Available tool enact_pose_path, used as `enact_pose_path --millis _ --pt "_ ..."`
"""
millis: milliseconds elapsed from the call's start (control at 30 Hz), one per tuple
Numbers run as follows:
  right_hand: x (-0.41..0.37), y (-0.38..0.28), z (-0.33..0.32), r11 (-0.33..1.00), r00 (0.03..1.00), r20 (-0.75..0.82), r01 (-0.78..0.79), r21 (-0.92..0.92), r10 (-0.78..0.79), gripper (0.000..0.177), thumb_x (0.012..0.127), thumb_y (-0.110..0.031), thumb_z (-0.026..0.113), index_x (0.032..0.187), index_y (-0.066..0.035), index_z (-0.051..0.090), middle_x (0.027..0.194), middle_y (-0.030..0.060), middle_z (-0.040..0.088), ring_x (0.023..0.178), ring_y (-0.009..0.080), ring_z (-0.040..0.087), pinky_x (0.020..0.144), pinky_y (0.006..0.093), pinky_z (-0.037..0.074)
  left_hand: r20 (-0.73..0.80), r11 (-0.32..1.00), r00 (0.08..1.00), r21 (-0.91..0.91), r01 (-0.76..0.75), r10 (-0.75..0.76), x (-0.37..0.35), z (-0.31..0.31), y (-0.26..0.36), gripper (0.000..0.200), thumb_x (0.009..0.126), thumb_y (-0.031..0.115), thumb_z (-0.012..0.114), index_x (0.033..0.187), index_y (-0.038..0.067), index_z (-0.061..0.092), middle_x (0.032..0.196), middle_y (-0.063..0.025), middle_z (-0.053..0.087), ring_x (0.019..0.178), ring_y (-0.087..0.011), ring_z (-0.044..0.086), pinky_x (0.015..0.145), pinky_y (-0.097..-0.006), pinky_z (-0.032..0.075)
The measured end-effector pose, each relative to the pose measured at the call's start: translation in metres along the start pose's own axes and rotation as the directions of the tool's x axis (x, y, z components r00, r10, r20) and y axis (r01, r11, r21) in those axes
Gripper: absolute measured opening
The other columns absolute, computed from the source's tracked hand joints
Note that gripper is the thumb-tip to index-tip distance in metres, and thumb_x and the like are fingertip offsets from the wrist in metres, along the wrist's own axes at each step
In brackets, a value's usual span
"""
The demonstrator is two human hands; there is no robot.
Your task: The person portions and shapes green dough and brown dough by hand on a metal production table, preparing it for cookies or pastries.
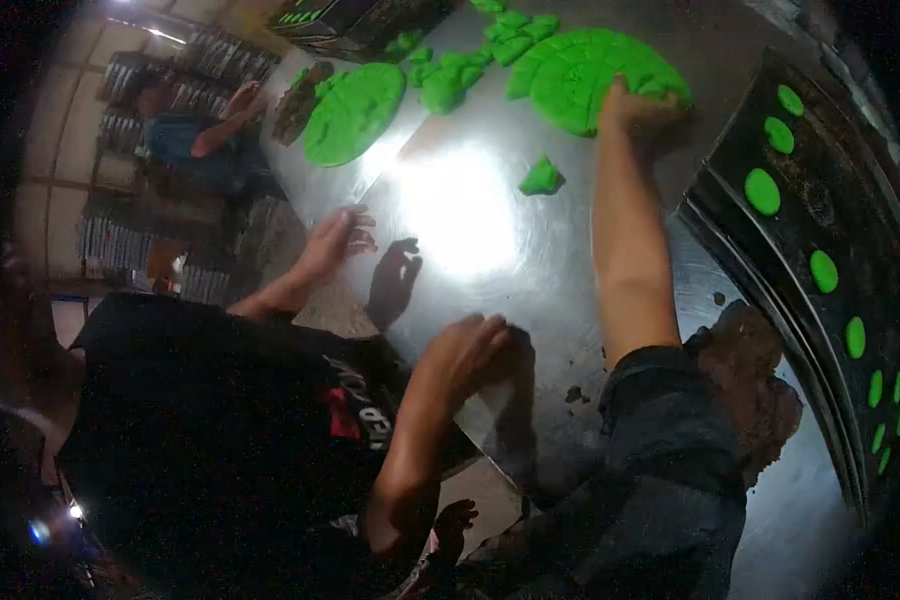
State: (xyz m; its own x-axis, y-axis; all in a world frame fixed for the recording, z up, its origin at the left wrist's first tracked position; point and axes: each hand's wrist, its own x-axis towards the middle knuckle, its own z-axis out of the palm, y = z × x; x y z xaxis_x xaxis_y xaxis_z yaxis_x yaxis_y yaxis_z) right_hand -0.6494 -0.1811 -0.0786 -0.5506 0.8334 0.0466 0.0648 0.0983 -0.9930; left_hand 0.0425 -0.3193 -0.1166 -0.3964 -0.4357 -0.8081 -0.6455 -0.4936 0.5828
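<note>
My right hand (pixel 642 108), at the end of a dark-sleeved arm, is on the right part of a large, flat round of bright green dough (pixel 580 75) on the metal table. Its fingers look bent around some loose green dough there, partly in shadow. The round's surface is marked with cut lines. My left hand is out of view. A small green lump (pixel 541 177) lies nearer, left of my forearm. Another flat green round (pixel 355 112) sits further left, with several torn green pieces (pixel 448 80) between the two.
A co-worker in a black shirt stands left, one hand (pixel 335 243) by the table edge, the other (pixel 462 355) over the metal top (pixel 560 290). Brown dough-like material (pixel 755 380) lies right. A dark tray (pixel 820 190) holds green ovals. Another person (pixel 185 135) is behind.
</note>
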Motion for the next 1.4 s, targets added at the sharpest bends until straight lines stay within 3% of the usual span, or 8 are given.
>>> enact_pose_path --millis 233,400,533,633,733,1100,1233,1400 --pt "0.042 0.016 0.027 0.747 0.928 0.302 -0.358 0.561 0.218 0.093 0.064 -0.018 0.080 0.132 -0.003 0.019 0.120 0.0208 0.046 0.104 0.0341 0.051 0.088 0.0445 0.045 0.027 0.999 0.999 0.041 0.031 -0.033 0.028 0.019 0.026 0.031 0.089 0.016 0.052 0.116 0.000 0.052 0.104 -0.0118 0.061 0.094 -0.0236 0.058 0.080 -0.0339 0.048" --pt "0.082 0.011 0.017 0.447 0.376 0.926 -0.831 0.331 0.013 0.079 0.062 -0.021 0.081 0.125 0.001 0.039 0.106 0.0181 0.056 0.093 0.0309 0.059 0.078 0.0414 0.051 0.058 0.998 0.997 0.054 0.043 -0.046 0.040 0.026 0.035 0.033 0.090 0.017 0.051 0.118 0.001 0.051 0.107 -0.0113 0.060 0.096 -0.0238 0.058 0.080 -0.0346 0.048" --pt "0.061 0.004 0.042 0.935 0.861 0.508 -0.192 0.299 0.014 0.069 0.062 -0.020 0.079 0.119 0.002 0.048 0.107 0.0169 0.056 0.094 0.0291 0.058 0.077 0.0413 0.050 0.071 0.997 0.996 0.058 0.054 -0.059 0.042 0.031 0.039 0.034 0.090 0.017 0.050 0.120 0.002 0.049 0.109 -0.0109 0.059 0.097 -0.0240 0.057 0.080 -0.0352 0.048" --pt "0.058 0.002 0.046 0.849 0.808 0.589 -0.329 0.413 0.026 0.068 0.062 -0.018 0.078 0.119 0.002 0.048 0.106 0.0175 0.056 0.093 0.0290 0.058 0.077 0.0421 0.051 0.069 0.997 0.996 0.051 0.059 -0.062 0.044 0.029 0.040 0.034 0.091 0.018 0.049 0.122 0.003 0.048 0.110 -0.0106 0.058 0.098 -0.0241 0.057 0.080 -0.0356 0.048" --pt "0.085 -0.001 0.025 0.518 0.470 0.869 -0.787 0.335 0.154 0.056 0.072 -0.031 0.065 0.117 0.000 0.051 0.103 0.0192 0.057 0.090 0.0328 0.058 0.077 0.0450 0.051 0.085 0.998 0.994 0.034 0.061 -0.064 0.050 0.029 0.043 0.035 0.091 0.018 0.049 0.123 0.003 0.047 0.112 -0.0103 0.058 0.099 -0.0242 0.057 0.080 -0.0360 0.048" --pt "0.035 -0.042 -0.079 0.079 0.553 0.823 -0.822 0.565 -0.130 0.054 0.067 -0.036 0.060 0.113 -0.007 0.057 0.112 0.0125 0.059 0.102 0.0334 0.055 0.089 0.0486 0.045 0.289 0.995 0.956 -0.064 0.070 -0.049 0.052 -0.008 0.036 0.038 0.093 0.020 0.047 0.128 0.006 0.044 0.117 -0.0092 0.056 0.103 -0.0245 0.055 0.079 -0.0375 0.049" --pt "0.001 -0.094 -0.174 0.278 0.310 0.942 -0.900 0.335 -0.130 0.054 0.068 -0.032 0.060 0.114 -0.005 0.055 0.107 0.0156 0.060 0.095 0.0349 0.058 0.088 0.0487 0.046 0.609 0.957 0.787 -0.162 0.241 -0.095 0.055 -0.051 0.003 0.039 0.093 0.020 0.046 0.130 0.006 0.043 0.119 -0.0088 0.055 0.105 -0.0247 0.055 0.079 -0.0381 0.049" --pt "-0.045 -0.129 -0.339 0.371 0.122 0.987 -0.916 0.154 -0.106 0.053 0.067 -0.030 0.059 0.114 -0.004 0.056 0.105 0.0168 0.061 0.092 0.0351 0.059 0.087 0.0486 0.047 0.971 0.867 0.224 -0.038 0.496 -0.086 0.063 -0.035 -0.016 0.044 0.093 0.026 0.045 0.132 0.007 0.040 0.123 -0.0095 0.053 0.110 -0.0260 0.052 0.082 -0.0394 0.047"
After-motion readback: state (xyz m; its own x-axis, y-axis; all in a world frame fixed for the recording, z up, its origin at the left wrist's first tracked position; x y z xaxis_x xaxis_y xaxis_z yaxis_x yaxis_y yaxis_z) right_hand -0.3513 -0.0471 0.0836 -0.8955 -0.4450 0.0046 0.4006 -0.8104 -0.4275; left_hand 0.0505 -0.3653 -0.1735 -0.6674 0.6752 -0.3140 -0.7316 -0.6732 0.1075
